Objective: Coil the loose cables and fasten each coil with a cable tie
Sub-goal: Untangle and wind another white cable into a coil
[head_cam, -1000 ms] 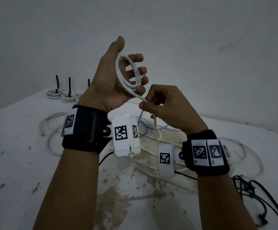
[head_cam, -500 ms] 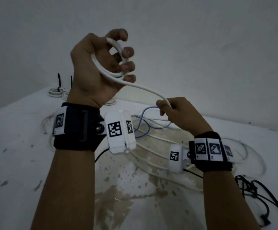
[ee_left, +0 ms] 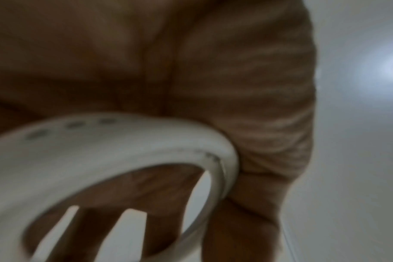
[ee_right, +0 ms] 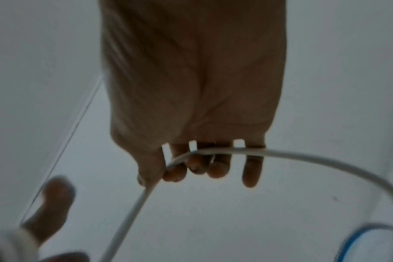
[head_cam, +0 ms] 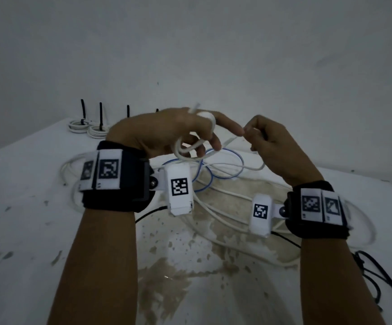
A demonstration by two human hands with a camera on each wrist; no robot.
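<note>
Nearest the person, at the counter's [head_cam: 26, 231] right front edge, lies a tangle of black cable [head_cam: 377, 273], untouched. Beyond it, across the stained middle, loose white cables [head_cam: 218, 214] and a blue cable [head_cam: 204, 181] sprawl uncoiled.

Above these both hands work one white cable [head_cam: 234, 140]. The left hand [head_cam: 166, 134] has its fingers curled through a small coil [head_cam: 190, 148], loops passing over the fingers; the right hand [head_cam: 274, 146] pinches the free run between thumb and fingertips just beside the left forefinger. The step in hand looks to be winding: the coil is begun, not finished, and no tie is on it. The next move, by my judgement, is to lay another turn over the left fingers while feeding slack up from the counter without dragging the blue cable along.

At the far left corner sit tied coils [head_cam: 97, 131], black tie tails upright.

The left wrist view shows the coil [ee_left: 123, 141] lying against the palm, fingers threaded through it. The right wrist view shows the cable [ee_right: 213, 152] crossing under the curled fingertips [ee_right: 218, 168], with the little finger straighter; the head view hides both.
</note>
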